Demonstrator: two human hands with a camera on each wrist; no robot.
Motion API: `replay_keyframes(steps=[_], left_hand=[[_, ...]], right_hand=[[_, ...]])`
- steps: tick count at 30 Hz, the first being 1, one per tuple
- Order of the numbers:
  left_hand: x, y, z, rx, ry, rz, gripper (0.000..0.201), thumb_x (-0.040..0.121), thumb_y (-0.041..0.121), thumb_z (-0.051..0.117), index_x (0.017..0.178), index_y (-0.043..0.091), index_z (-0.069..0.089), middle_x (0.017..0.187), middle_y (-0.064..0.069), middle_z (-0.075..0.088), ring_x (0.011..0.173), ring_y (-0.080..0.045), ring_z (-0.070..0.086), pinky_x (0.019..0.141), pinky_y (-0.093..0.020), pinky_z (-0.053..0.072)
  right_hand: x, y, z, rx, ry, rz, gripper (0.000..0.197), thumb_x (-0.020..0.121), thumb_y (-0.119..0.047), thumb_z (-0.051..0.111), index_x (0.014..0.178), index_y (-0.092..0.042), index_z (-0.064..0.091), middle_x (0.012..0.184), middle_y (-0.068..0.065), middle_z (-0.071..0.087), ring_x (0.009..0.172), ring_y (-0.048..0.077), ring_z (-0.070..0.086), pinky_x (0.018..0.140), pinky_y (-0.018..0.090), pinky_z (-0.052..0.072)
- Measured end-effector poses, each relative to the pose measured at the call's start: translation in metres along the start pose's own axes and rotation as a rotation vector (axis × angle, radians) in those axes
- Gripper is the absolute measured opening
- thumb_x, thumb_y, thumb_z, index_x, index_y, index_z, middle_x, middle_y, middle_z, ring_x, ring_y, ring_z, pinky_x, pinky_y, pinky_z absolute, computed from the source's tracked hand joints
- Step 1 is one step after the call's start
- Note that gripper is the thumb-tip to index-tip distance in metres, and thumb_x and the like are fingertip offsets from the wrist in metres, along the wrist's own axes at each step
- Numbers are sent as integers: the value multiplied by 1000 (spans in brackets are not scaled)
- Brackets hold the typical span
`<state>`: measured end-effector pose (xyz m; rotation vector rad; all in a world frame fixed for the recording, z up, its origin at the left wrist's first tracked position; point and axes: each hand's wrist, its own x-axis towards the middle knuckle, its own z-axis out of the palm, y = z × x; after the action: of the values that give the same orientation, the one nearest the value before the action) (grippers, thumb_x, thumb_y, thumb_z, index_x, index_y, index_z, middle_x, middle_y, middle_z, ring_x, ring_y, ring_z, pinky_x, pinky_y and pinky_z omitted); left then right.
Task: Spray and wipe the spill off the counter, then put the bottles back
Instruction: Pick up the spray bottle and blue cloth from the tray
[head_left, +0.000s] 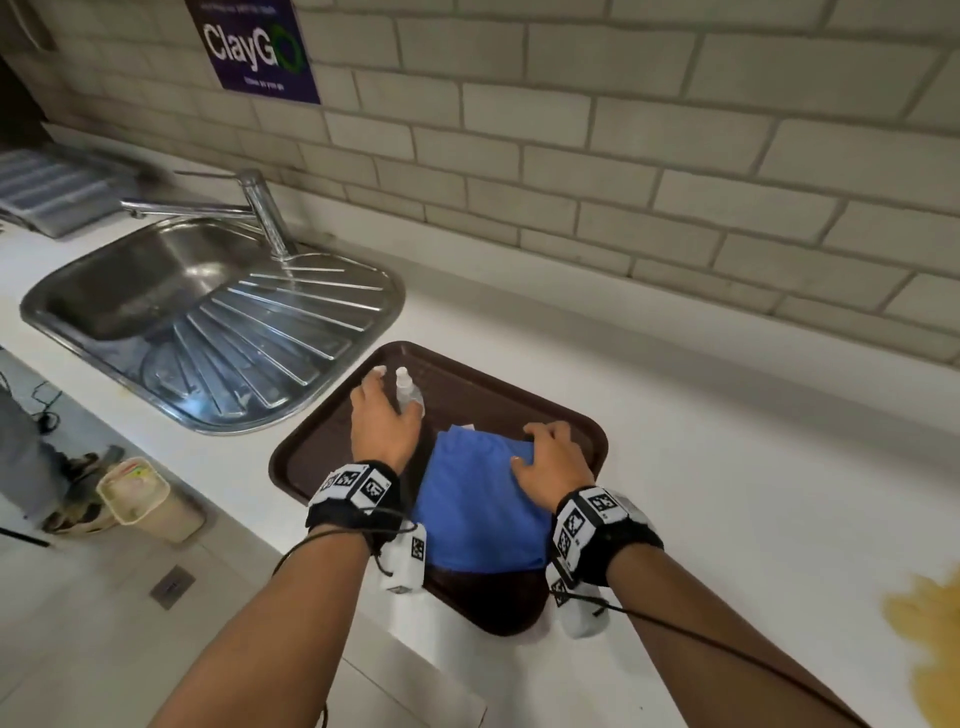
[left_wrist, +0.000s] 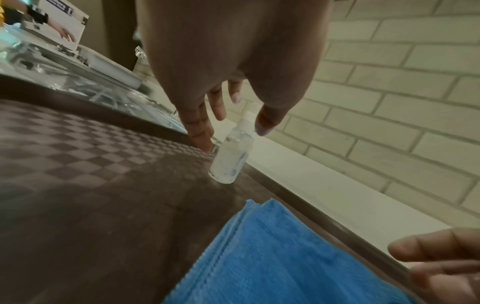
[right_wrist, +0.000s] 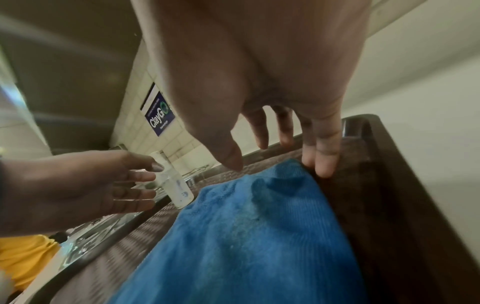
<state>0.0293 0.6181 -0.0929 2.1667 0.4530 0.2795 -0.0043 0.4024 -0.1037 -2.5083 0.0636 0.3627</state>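
Observation:
A brown tray (head_left: 322, 457) sits on the white counter (head_left: 727, 467). A small clear spray bottle (head_left: 408, 397) (left_wrist: 231, 156) (right_wrist: 174, 185) stands upright near the tray's far left corner. My left hand (head_left: 387, 402) (left_wrist: 233, 135) reaches around it with straight, spread fingers, thumb on one side and fingers on the other, without closing. A folded blue cloth (head_left: 478, 514) (left_wrist: 285, 257) (right_wrist: 246, 236) lies on the tray. My right hand (head_left: 550, 457) (right_wrist: 272, 160) hovers over the cloth's far right corner, its fingertips (right_wrist: 322, 168) just past the edge. A yellow-brown spill (head_left: 930, 623) stains the counter at far right.
A steel sink (head_left: 208, 312) with a drainboard and a faucet (head_left: 260, 208) lies left of the tray. A tiled wall (head_left: 623, 156) runs behind the counter. A beige bin (head_left: 145, 499) stands on the floor below the counter's front edge.

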Motion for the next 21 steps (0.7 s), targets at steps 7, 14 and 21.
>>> replay_keyframes(steps=[7, 14, 21], left_hand=[[26, -9, 18, 15, -112, -54, 68, 87, 20, 66, 148, 15, 37, 143, -16, 50, 130, -36, 50, 111, -46, 39], [27, -15, 29, 73, -121, -45, 49, 92, 20, 63, 137, 8, 47, 132, -19, 59, 122, -39, 56, 104, -46, 43], [22, -18, 21, 72, -171, -4, 35, 94, 20, 62, 126, 9, 53, 124, -18, 65, 117, -40, 59, 100, -45, 46]], right_hand=[[17, -11, 9, 23, -9, 229, 67, 88, -23, 60, 146, -13, 30, 151, 15, 22, 130, 39, 39, 105, 44, 41], [18, -8, 16, -2, 4, 307, 48, 85, -28, 65, 128, -10, 52, 132, 17, 50, 119, 37, 51, 96, 41, 48], [13, -11, 13, 51, -7, 219, 19, 82, -24, 58, 100, -17, 56, 118, 12, 55, 111, 33, 51, 86, 39, 48]])
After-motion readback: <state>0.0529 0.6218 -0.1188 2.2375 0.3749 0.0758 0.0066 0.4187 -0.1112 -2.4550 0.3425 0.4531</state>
